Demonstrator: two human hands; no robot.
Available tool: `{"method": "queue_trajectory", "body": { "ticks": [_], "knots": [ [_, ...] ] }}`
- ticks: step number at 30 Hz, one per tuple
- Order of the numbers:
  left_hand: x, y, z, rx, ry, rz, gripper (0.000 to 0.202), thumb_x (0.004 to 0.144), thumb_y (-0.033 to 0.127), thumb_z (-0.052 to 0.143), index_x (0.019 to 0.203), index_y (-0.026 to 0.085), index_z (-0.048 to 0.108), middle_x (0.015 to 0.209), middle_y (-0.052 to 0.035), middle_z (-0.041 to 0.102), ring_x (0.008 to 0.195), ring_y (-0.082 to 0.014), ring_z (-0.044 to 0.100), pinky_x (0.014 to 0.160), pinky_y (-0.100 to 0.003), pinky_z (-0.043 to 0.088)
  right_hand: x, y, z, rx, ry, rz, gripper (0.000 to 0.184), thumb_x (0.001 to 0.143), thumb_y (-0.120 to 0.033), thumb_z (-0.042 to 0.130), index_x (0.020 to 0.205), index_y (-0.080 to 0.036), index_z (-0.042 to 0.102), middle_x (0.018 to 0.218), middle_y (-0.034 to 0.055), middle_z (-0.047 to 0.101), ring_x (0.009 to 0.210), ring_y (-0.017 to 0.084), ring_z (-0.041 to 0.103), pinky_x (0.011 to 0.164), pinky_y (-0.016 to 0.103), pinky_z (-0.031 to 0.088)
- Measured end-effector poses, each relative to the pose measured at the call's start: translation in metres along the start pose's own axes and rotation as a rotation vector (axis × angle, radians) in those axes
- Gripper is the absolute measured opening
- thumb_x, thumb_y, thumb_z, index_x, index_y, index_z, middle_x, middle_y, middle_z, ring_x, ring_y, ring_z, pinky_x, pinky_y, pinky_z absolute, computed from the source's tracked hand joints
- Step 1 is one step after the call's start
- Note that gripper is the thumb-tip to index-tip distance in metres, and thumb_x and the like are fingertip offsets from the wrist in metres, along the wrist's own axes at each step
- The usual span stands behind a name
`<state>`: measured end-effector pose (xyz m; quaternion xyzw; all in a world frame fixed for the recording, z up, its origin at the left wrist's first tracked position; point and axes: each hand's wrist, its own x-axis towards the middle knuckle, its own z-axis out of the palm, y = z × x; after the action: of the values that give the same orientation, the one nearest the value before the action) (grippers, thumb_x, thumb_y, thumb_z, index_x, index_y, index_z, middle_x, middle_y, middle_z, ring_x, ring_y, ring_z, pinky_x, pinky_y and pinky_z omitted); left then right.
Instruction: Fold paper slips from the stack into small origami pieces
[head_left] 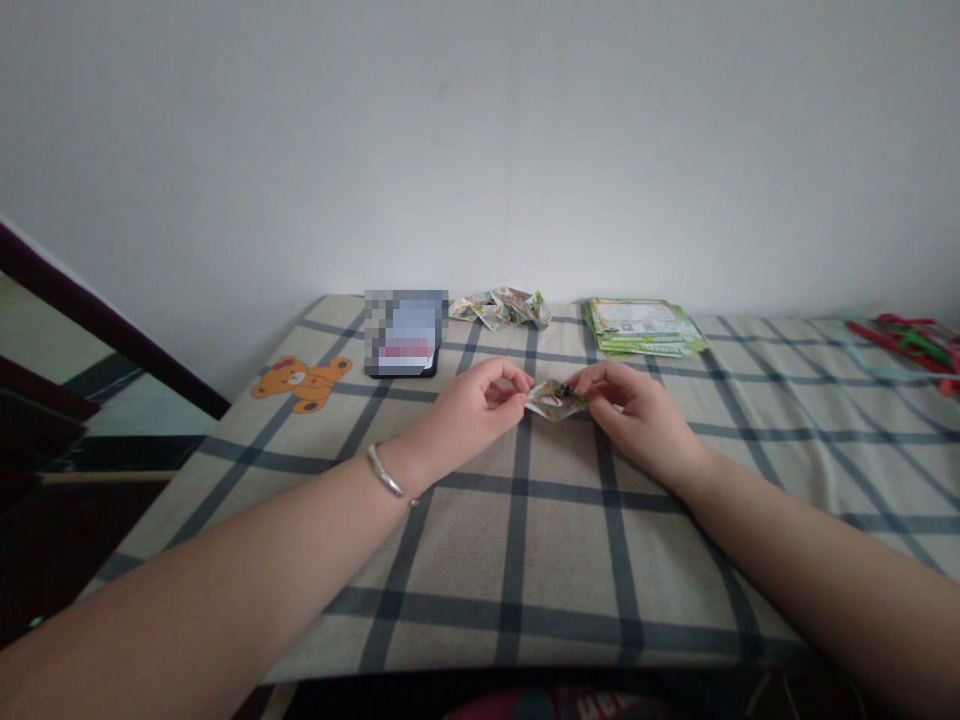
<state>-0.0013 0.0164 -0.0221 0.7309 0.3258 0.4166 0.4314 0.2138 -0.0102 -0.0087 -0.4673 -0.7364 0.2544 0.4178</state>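
Note:
A small folded piece of printed paper (553,400) is held just above the checked tablecloth (525,540). My left hand (472,410), with a silver bracelet on the wrist, pinches its left end between thumb and fingers. My right hand (634,410) pinches its right end, fingers curled. Both hands are closed on the paper and meet near the middle of the table.
At the back lie a phone (403,335), a heap of folded paper pieces (501,308) and a stack of green printed sheets (643,327). Red and green cords (911,340) lie at the far right. An orange bear print (301,380) is on the cloth's left; the table edge drops off at the left.

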Motion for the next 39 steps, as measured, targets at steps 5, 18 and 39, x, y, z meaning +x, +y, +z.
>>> {"method": "queue_trajectory", "body": {
  "ticks": [5,18,39],
  "knots": [
    [-0.001,0.004,0.002,0.091,-0.014,-0.001,0.007,0.084,0.023,0.055,0.086,0.017,0.057,0.096,-0.0035,0.066,0.081,-0.0138,0.063,0.077,-0.030,0.052,-0.006,-0.016,-0.002,-0.464,-0.084,-0.190,0.018,0.077,-0.018,0.060,0.094,-0.023,0.063,0.099,0.0030,0.069,0.089,0.020,0.064,0.077,0.031,0.049],
    [-0.005,0.010,0.006,0.237,-0.023,-0.015,0.007,0.085,0.024,0.056,0.088,0.018,0.060,0.087,-0.0027,0.067,0.078,-0.0150,0.064,0.073,-0.030,0.054,-0.007,-0.015,0.003,-0.720,-0.071,-0.385,0.019,0.082,-0.016,0.057,0.098,-0.021,0.067,0.114,0.0044,0.068,0.098,0.022,0.065,0.082,0.035,0.051],
    [-0.007,0.011,0.010,0.255,-0.064,0.090,0.006,0.082,0.016,0.056,0.086,0.018,0.059,0.090,-0.0024,0.063,0.084,-0.0144,0.063,0.083,-0.032,0.056,-0.001,-0.011,0.007,-0.658,-0.146,-0.307,0.008,0.083,-0.020,0.062,0.077,-0.020,0.066,0.098,0.0060,0.069,0.090,0.022,0.061,0.081,0.037,0.050]
  ]
}}
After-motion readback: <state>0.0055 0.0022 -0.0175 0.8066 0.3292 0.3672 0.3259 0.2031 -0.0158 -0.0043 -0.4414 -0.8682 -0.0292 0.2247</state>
